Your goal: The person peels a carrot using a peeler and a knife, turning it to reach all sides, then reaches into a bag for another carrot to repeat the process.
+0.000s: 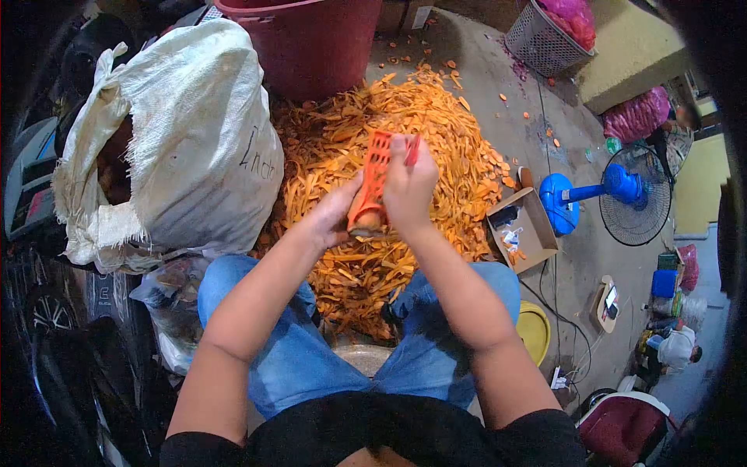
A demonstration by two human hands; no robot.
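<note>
The left hand (336,215) is cradling the lower end of an orange slotted piece (369,185), its fingers curling closed around it. The right hand (410,191) is clenching its fingers on a red handle (413,150), possibly part of the same tool. Orange peelings (455,156) are lying heaped below; a red tub (311,50) is standing at eleven o'clock, a blue fan (622,184) at three.
</note>
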